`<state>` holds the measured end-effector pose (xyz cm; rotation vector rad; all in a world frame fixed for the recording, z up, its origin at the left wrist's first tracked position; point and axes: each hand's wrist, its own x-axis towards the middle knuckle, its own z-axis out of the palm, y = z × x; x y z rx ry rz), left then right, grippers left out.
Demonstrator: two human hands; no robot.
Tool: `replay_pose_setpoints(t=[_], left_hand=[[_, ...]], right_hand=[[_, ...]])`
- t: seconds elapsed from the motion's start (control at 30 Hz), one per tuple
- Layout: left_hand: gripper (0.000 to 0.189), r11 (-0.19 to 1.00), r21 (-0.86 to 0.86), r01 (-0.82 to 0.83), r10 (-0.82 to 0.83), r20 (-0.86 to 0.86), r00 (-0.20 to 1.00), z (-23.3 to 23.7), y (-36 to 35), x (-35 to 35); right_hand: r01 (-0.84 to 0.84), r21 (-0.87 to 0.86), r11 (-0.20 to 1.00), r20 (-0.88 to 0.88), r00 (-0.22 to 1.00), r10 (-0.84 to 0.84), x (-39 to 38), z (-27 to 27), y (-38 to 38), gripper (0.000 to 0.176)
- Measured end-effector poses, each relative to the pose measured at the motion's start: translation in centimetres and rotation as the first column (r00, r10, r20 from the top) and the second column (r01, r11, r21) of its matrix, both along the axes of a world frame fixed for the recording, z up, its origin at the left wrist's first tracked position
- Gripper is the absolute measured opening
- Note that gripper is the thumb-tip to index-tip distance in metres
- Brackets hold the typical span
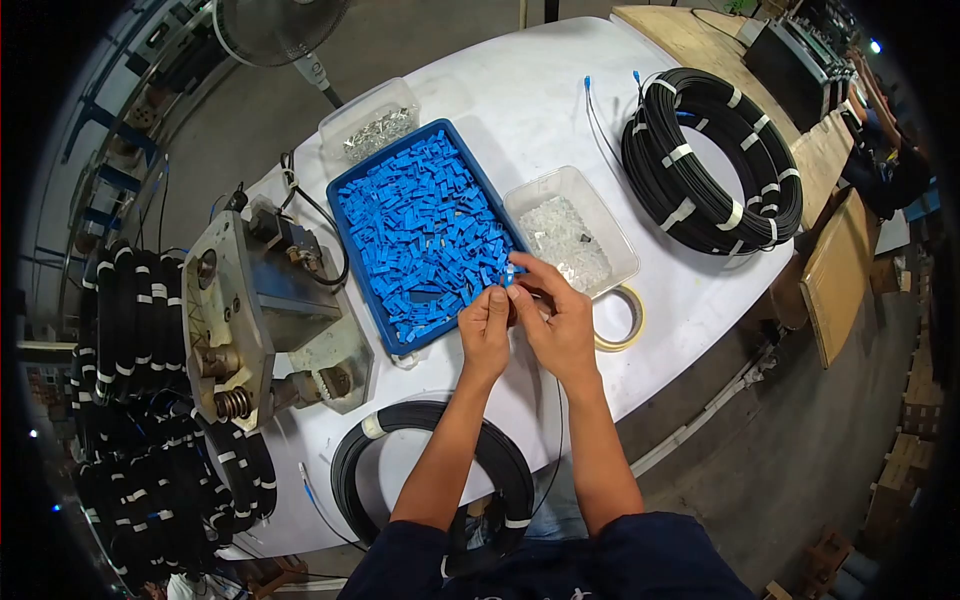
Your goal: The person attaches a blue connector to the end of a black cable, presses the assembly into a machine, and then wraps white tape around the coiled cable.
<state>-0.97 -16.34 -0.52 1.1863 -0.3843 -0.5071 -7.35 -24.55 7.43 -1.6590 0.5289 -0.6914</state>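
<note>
Over the near right corner of the blue tray (388, 337), my two hands meet at a small blue-and-white cable connector (510, 272). My left hand (484, 338) pinches at its lower end, thumb up. With thumb and index finger my right hand (558, 325) grips its upper part; the fingertips partly hide it. A thin black cable (561, 430) runs down from my hands toward a black cable coil (350, 462) near my lap. Many loose blue connector housings (425, 225) fill the tray. The coil's other visible end (308, 486) lies at its left.
A clear bin (625, 245) of small transparent parts and a tape roll (637, 330) sit right of the tray. Another bin (410, 93) holds metal pieces. A metal press (285, 300) stands left; large cable coils (640, 150) lie at back right. A person (885, 140) is far right.
</note>
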Motion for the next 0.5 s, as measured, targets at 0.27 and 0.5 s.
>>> replay_pose_setpoints(t=[0.27, 0.5], left_hand=[[0.036, 0.971, -0.227, -0.068, 0.047, -0.097, 0.994, 0.8, 2.6, 1.7], [0.036, 0.975, -0.076, -0.208, 0.218, 0.15, 0.964, 2.9, 12.6, 4.5]], right_hand=[[-0.094, -0.062, 0.994, 0.054, 0.994, 0.098, -0.6, -2.3, 1.6, 0.037], [-0.296, -0.108, 0.949, -0.106, 0.953, 0.285, -2.5, -3.6, 7.3, 0.031]])
